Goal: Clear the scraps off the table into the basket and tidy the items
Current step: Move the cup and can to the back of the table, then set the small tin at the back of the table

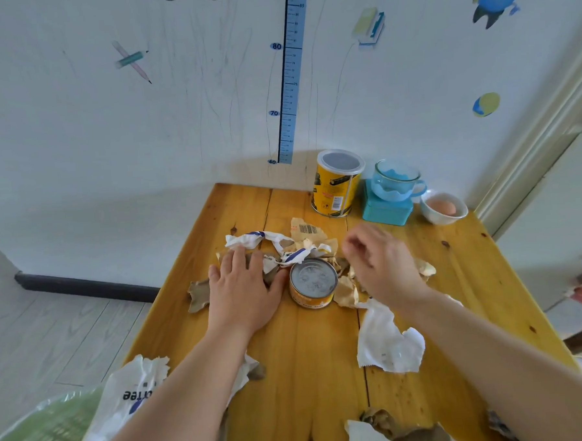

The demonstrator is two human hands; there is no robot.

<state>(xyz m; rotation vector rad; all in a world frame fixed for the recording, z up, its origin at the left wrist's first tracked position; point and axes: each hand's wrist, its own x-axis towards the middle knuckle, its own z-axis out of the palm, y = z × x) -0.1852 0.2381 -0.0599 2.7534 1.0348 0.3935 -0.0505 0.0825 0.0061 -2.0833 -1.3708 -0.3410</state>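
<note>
Torn paper scraps lie over the wooden table [310,354]. My left hand [242,287] lies flat with spread fingers on brown and white scraps [267,245] left of a short orange tin [313,283]. My right hand [379,259] hovers above tan scraps [345,291] right of the tin, fingers loosely curled and blurred, holding nothing that I can see. A white scrap [387,346] lies near my right forearm. A printed white bag piece [130,394] hangs over the table's left front edge. The green basket [41,432] with a plastic liner stands at the lower left.
At the back right stand a tall yellow can [336,184], a glass cup [395,181] on a teal box [387,210], and a white bowl [442,210] holding an egg. More brown scraps [395,427] lie at the near edge. A wall runs behind the table.
</note>
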